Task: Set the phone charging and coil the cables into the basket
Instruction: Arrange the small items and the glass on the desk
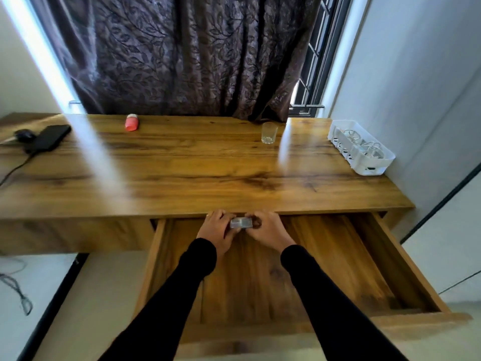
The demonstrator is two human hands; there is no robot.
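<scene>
**Both hands on a small grey object over the open drawer**

A dark leaf-patterned curtain hangs behind the wooden worktop, covering most of a barred window whose grille shows at its right side. Pale walls stand to either side.

Below the worktop's front edge, right of centre, a wide wooden drawer is pulled out toward the person. Two arms in black sleeves reach over it.

At the worktop's far right corner sits a white slotted basket, its long side running along the right edge. Pale coiled cables lie inside it; how many cannot be told.

At the far left corner lies a dark flat phone, angled, with a black rounded object just beside its left end and a dark cord trailing off the left edge near it. Whether the cord is plugged into the phone cannot be told.

The left hand and right hand meet just under the front edge of the worktop, above the back of the drawer. Between them is a small grey rectangular object, blurred, so what it is cannot be told. The fingers of both hands are curled around its ends, grasping it from either side.

A clear drinking glass stands upright near the back edge, right of centre. A small red and white container lies near the back edge, left of centre.
</scene>
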